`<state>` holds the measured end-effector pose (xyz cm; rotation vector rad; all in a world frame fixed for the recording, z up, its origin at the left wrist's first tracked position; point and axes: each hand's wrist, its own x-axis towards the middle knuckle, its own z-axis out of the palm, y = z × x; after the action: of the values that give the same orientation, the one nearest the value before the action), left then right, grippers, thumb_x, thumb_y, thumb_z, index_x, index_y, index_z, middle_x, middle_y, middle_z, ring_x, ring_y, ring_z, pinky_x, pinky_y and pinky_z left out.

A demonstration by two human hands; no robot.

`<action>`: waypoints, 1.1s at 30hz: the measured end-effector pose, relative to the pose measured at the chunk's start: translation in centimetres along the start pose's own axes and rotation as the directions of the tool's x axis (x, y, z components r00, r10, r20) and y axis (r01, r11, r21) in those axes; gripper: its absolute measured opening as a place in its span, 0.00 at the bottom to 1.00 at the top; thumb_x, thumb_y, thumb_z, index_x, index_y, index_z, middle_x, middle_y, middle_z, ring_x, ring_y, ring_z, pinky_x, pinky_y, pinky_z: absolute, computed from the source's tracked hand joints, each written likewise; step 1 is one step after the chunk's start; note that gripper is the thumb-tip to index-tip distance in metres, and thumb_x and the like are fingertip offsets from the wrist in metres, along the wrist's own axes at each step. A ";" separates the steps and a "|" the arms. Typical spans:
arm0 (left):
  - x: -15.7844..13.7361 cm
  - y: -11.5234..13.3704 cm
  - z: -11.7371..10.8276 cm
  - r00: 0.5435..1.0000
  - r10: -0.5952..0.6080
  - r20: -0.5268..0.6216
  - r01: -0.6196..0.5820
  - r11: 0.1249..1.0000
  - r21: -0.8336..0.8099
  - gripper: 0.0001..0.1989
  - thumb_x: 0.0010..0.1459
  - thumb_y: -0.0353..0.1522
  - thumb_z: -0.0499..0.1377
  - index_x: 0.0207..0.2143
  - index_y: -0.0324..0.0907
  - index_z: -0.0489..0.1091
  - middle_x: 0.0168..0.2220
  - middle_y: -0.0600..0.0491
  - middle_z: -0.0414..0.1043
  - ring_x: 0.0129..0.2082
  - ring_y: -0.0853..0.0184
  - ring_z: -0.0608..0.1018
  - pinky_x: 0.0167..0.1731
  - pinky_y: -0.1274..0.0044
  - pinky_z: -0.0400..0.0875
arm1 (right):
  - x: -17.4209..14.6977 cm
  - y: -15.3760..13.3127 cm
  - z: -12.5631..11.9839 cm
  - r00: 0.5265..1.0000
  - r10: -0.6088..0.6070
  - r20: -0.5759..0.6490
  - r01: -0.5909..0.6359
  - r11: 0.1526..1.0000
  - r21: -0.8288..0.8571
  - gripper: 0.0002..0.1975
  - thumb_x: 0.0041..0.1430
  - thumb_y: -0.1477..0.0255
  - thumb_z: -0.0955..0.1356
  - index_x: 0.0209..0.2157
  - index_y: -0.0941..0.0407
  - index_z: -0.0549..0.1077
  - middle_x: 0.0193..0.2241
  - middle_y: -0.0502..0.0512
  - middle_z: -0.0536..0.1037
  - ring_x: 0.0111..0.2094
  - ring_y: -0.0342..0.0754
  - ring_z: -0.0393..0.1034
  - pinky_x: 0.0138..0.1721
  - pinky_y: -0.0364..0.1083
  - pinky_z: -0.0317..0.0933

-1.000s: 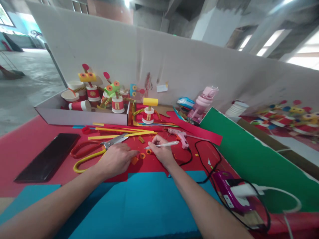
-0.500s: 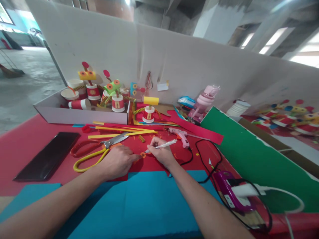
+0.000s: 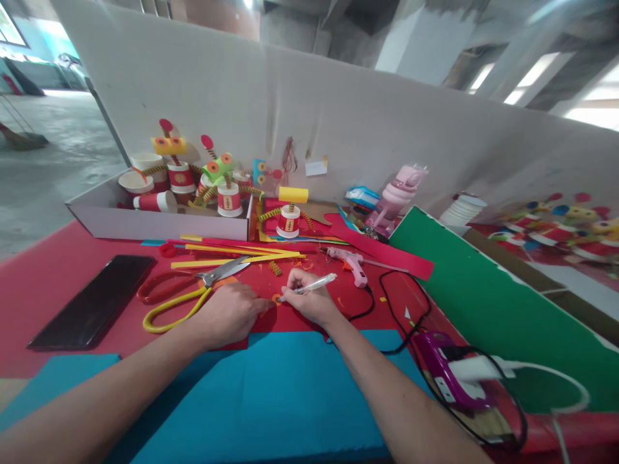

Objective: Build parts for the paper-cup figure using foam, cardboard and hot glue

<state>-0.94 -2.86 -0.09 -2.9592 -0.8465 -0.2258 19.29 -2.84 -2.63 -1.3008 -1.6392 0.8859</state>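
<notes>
A pen with a clear barrel [image 3: 315, 284] is in my right hand [image 3: 309, 300], slanting up to the right. Its tip meets a small orange paper circle [image 3: 277, 299] on the red table, and the fingers partly hide the contact. From the left, my left hand [image 3: 231, 314] presses the circle's edge with its index finger, the other fingers curled under. Just left of that hand lie large scissors [image 3: 206, 281] with one red and one yellow handle loop. Behind my hands rests a small folded yellow paper spring [image 3: 275, 268].
Behind are paper strips [image 3: 242, 252], a cup figure [image 3: 289, 222] and a box [image 3: 159, 225] of similar figures. A pink glue gun [image 3: 355, 265] and its black cord lie right, near a purple power strip [image 3: 447, 370] and green board [image 3: 503, 303]. A phone [image 3: 91, 303] lies left.
My right hand and the pen have shifted slightly to the left and down over the orange circle, the pen's back end dipping. My left hand stays nearly still.
</notes>
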 end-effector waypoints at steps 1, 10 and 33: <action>0.0 0.0 0.0 1.000 0.000 0.000 0.000 1.000 0.000 0.16 0.58 0.26 0.48 0.42 0.41 0.74 0.26 0.49 0.73 0.28 0.65 0.75 0.29 0.75 0.65 | 0.0 -0.1 0.0 1.000 0.007 0.000 -0.007 1.000 -0.015 0.09 0.47 0.71 0.67 0.20 0.55 0.60 0.16 0.43 0.61 0.19 0.39 0.57 0.20 0.39 0.49; 0.0 0.1 -0.1 1.000 -0.015 0.019 0.015 1.000 0.003 0.16 0.59 0.27 0.47 0.42 0.43 0.73 0.26 0.50 0.73 0.29 0.63 0.76 0.30 0.74 0.66 | 0.0 -0.4 -0.1 1.000 -0.004 0.001 0.004 1.000 -0.031 0.09 0.49 0.71 0.66 0.21 0.55 0.61 0.17 0.44 0.62 0.19 0.39 0.57 0.20 0.39 0.49; 0.1 0.2 -0.1 1.000 -0.014 -0.009 0.014 1.000 -0.008 0.16 0.59 0.27 0.48 0.39 0.42 0.75 0.25 0.50 0.73 0.27 0.65 0.75 0.28 0.75 0.65 | 0.1 0.0 0.0 1.000 0.001 0.000 -0.001 1.000 -0.008 0.08 0.49 0.70 0.66 0.22 0.54 0.61 0.17 0.44 0.63 0.20 0.41 0.60 0.21 0.40 0.50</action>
<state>-0.75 -2.94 0.02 -2.9577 -0.8674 -0.2433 19.26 -2.72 -2.65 -1.3075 -1.6438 0.8810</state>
